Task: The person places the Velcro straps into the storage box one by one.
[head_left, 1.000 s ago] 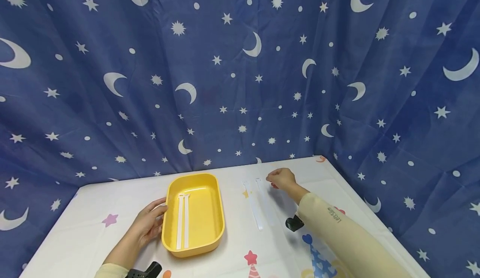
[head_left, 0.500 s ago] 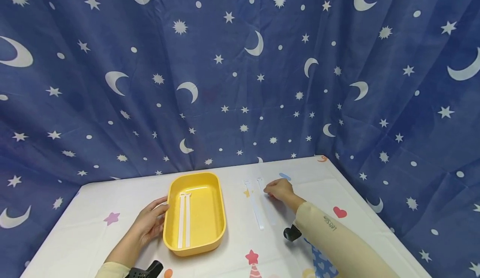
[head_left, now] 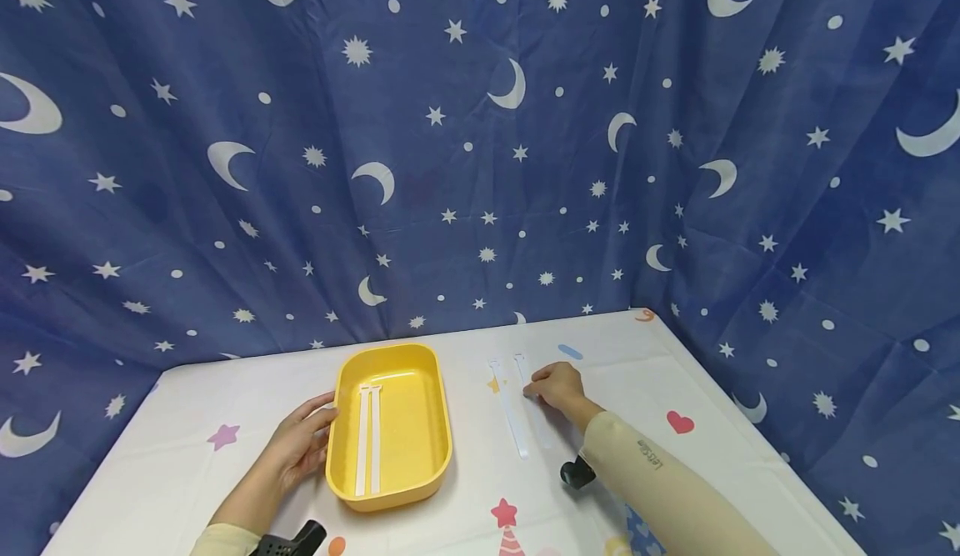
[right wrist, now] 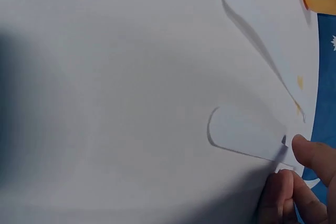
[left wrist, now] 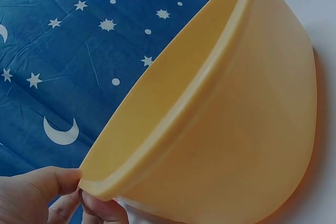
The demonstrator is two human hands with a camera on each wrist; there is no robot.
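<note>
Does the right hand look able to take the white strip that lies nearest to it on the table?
Very likely yes: the right hand is at one end of the nearest white strip, and nothing visible blocks it. The other loose strip lies apart.

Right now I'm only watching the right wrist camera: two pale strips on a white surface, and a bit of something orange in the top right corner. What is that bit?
Observer: Part of a yellow tray; the head view shows its whole shape, with rounded corners.
Operator: Oh! Is anything inside it?
Observer: Yes, two white strips lie side by side along its left part.
Operator: And is anyone holding it? My camera doesn't show that.
Observer: Yes, the left grip has it by the rim, as the left wrist view shows up close.
</note>
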